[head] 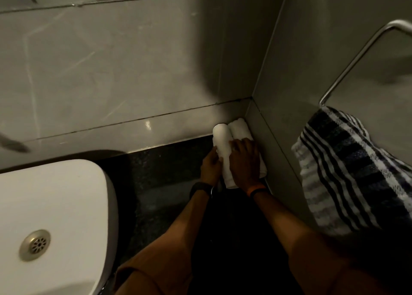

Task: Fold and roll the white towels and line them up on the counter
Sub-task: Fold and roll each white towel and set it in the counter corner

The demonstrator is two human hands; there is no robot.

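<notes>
Two rolled white towels lie side by side in the far right corner of the dark counter. The left roll is brighter and nearer the open counter; the right roll lies against the side wall. My left hand grips the left roll from its left side. My right hand lies flat over both rolls, fingers spread, covering their near halves. A black band is on my left wrist and an orange one on my right.
A white basin with a metal drain fills the lower left. Grey tiled walls close the corner behind and to the right. A striped dark-and-white cloth hangs from a metal rail on the right wall.
</notes>
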